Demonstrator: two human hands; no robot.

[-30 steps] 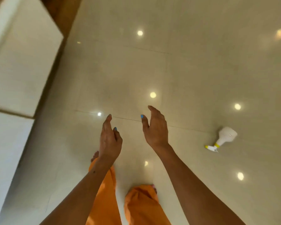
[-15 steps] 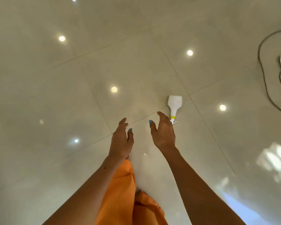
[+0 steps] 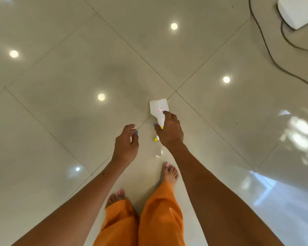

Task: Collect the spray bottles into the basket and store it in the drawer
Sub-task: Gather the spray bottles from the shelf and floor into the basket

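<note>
A white spray bottle (image 3: 158,107) with a yellow nozzle lies on the glossy tiled floor, close to where the tile joints cross, base pointing away from me. My right hand (image 3: 170,133) reaches down over its neck, thumb on the left side and fingers on top and to the right, closed around it. The trigger end is mostly hidden under that hand. My left hand (image 3: 125,144) hovers to the left of the bottle, fingers loosely curled and holding nothing. No basket or drawer is in view.
A flat white device (image 3: 296,12) lies at the top right, with a dark cable (image 3: 267,48) snaking across the floor toward the right edge. My bare feet and orange trousers (image 3: 160,215) are directly below the bottle. Bright window glare covers the right-hand tiles.
The view swung away from the white cabinet on the left and I stepped up to the bottle. My right hand moved from empty air down onto the bottle's neck.
</note>
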